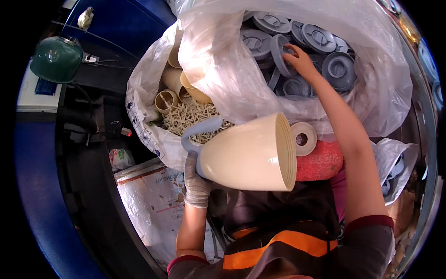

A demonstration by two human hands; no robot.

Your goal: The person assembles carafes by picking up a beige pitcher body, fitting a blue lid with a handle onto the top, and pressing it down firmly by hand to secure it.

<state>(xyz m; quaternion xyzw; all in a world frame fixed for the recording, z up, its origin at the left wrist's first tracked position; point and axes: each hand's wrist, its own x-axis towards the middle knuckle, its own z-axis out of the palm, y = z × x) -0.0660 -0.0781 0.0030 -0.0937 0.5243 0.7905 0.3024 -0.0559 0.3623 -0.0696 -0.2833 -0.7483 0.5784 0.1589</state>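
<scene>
In a pale knit glove, my left hand (196,183) grips the grey-blue base end of a cream plastic jug body (244,156). The jug lies tilted on its side, wide mouth to the right, and a curved grey-blue handle (200,128) sticks up at its left end. My bare right hand (297,59) reaches into a clear plastic bag (385,88) at the back, fingers closed on the rim of a round grey lid (278,55) held on edge. More grey lids (320,38) lie heaped around it.
Left of the lids, a white sack (144,100) holds small cream pieces (186,116) and cream cups (166,101). A tape roll (304,139) and a red bundle (320,162) sit right of the jug. Blue machinery (37,186) and a green lamp-like dome (55,60) stand at left.
</scene>
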